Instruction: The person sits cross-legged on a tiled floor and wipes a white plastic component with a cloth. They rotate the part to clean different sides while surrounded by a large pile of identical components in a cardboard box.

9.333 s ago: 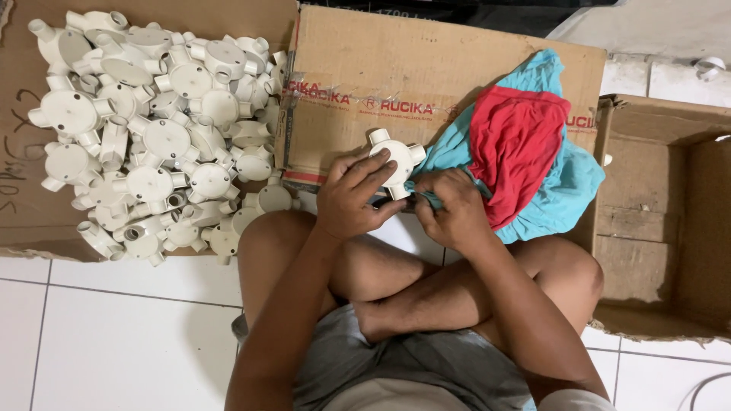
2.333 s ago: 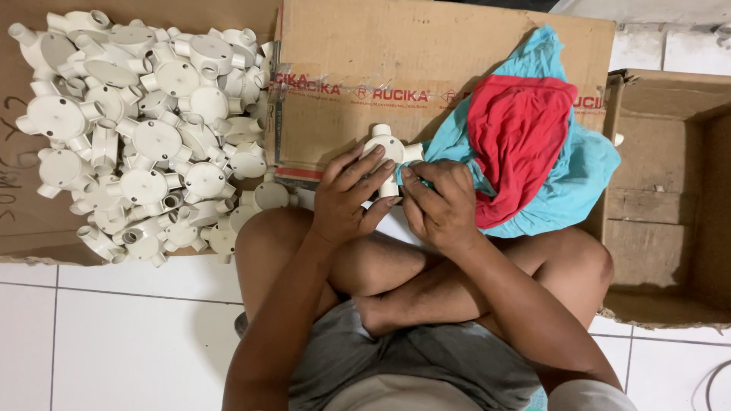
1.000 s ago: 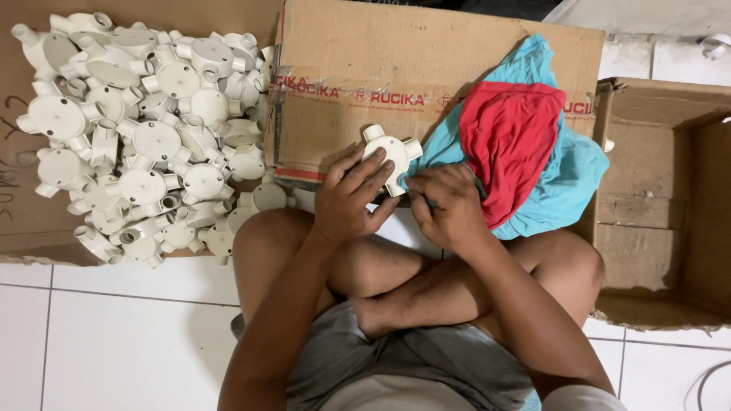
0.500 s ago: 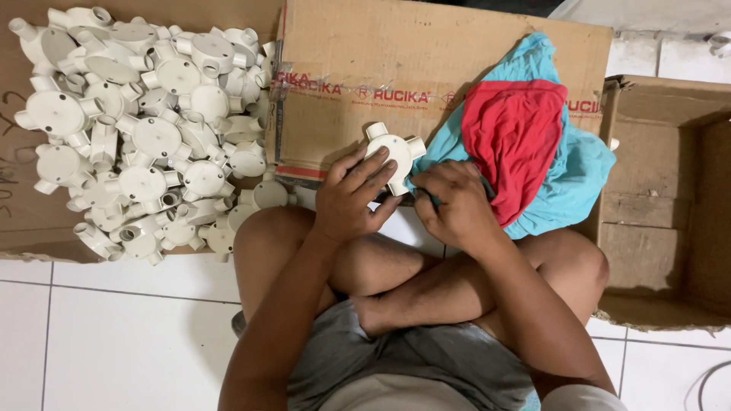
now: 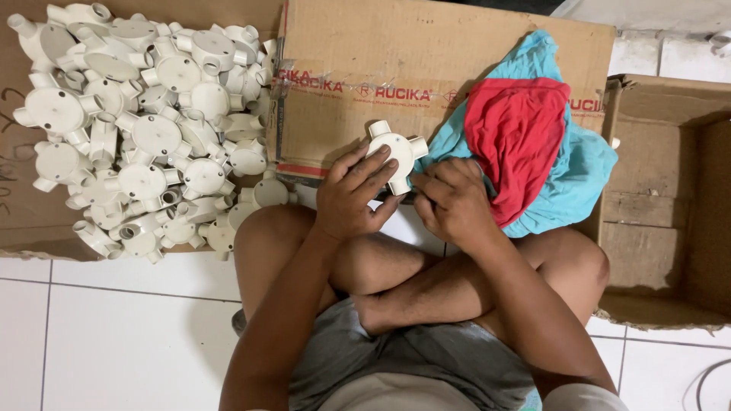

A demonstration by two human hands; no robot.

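A heap of cream plastic junction boxes point(image 5: 145, 129) covers a flattened cardboard sheet point(image 5: 23, 221) at far left, its lower edge meeting bare white floor tiles point(image 5: 129, 327). Seated cross-legged on those tiles, a person reaches both forearms forward over the knees. The left hand point(image 5: 352, 199) is bent up at the wrist, its fingers spread and closed around a four-way junction box point(image 5: 397, 154) held just above a closed cardboard carton point(image 5: 426, 53). Just beside it, the right hand point(image 5: 455, 202) curls tightly, its grip pinching the corner of a turquoise cloth point(image 5: 575, 175) against the fitting's lower spout. A red cloth point(image 5: 516, 133) lies on top of the turquoise one, both draped over the carton's right end. At far right an open cardboard box point(image 5: 670, 205) stands close against the knee, its inside showing bare.
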